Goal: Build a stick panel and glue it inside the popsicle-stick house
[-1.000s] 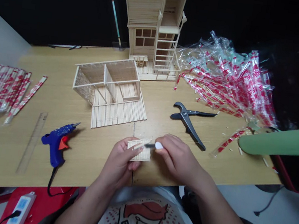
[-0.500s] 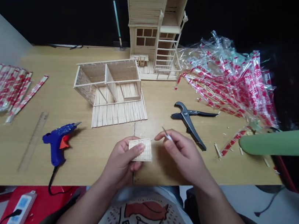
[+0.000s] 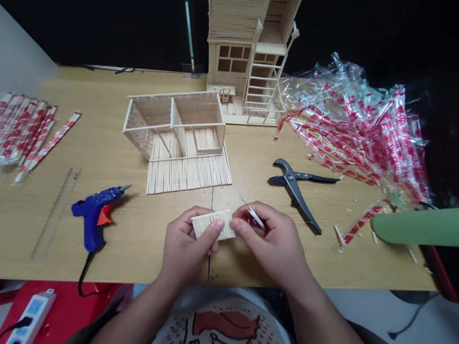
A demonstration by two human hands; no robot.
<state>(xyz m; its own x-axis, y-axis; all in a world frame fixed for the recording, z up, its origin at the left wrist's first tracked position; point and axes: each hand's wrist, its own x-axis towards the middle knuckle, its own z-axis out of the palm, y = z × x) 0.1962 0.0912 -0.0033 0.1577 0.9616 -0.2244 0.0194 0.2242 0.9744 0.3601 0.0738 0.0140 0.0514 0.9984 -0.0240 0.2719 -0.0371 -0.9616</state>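
Note:
A small wooden stick panel [image 3: 205, 223] is held in front of my body, above the table's front part. My left hand [image 3: 192, 241] grips it with the thumb on its upper face. At the panel's right edge, the thumb and fingertip of my right hand [image 3: 273, 241] pinch or touch it. A slim white pointed tool [image 3: 255, 215] also rests in my right hand, its thin tip pointing up and left. Beyond the hands lies a model room of sticks [image 3: 174, 124] with an open top and a slatted floor [image 3: 190, 175].
A tall stick house model [image 3: 237, 25] with a ladder stands behind. Black cutters [image 3: 300, 196], crumpled red-and-clear wrappers [image 3: 363, 134] and a green cylinder [image 3: 435, 224] are right. A blue glue gun [image 3: 95, 216], a clear ruler [image 3: 55, 213] and wrapped chopsticks [image 3: 13, 127] lie left.
My right hand has come to the panel's right edge, and the tool has swung flatter within it. The panel is tilted differently. The whole view has shifted slightly.

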